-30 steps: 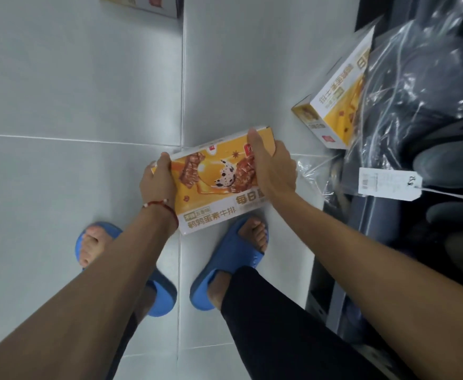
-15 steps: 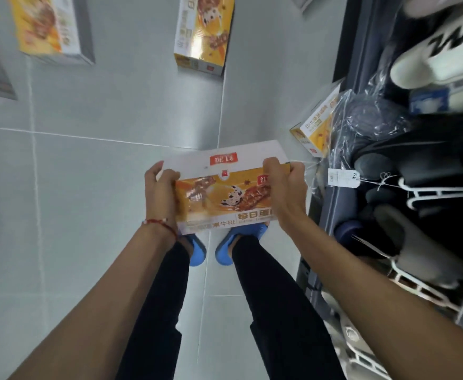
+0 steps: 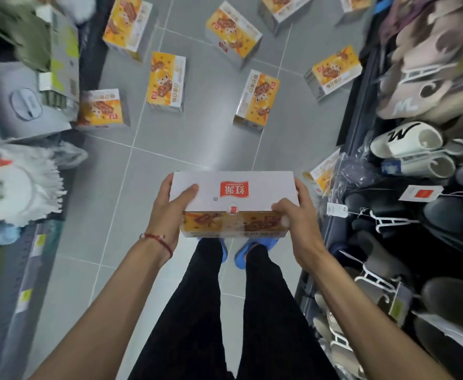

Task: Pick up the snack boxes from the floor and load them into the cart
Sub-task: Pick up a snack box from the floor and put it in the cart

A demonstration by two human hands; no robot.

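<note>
Lifted higher than half a second ago, the snack box (image 3: 233, 196) is held clear of the floor (image 3: 170, 152), over blue slippers (image 3: 255, 248), white face up. It is gripped at both ends, with the left hand (image 3: 170, 215) and right hand (image 3: 299, 223) curled round it. Other boxes (image 3: 167, 80) are scattered ahead.

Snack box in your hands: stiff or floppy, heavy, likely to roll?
Likely stiff: the snack box shows flat faces and straight edges with the left hand and right hand gripping only its ends. Probably not heavy, since there is no sag when it is held that way. Flat sides suggest it won't roll.
</note>
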